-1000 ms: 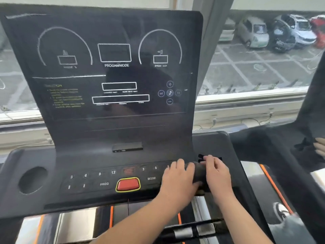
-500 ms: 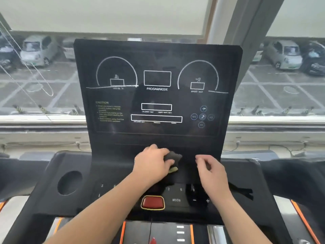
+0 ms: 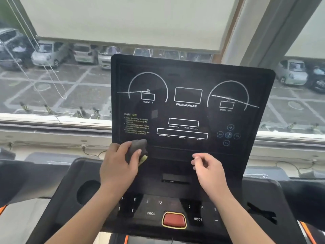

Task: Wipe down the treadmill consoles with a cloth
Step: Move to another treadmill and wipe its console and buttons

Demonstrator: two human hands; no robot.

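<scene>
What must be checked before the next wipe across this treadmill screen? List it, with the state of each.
1. Grip on the cloth: ok, the left hand holds it bunched.
2. Place of the cloth on the screen: ok, at its lower left corner, under the caution text.
3. Wiping path to the right: not ok, the right hand hovers before the screen's lower edge, holding nothing.
4. Hands clear of the red button: ok.
5. All displays blank: ok.
6. Pale streaks across both dials: dirt or reflection, cannot tell.
</scene>
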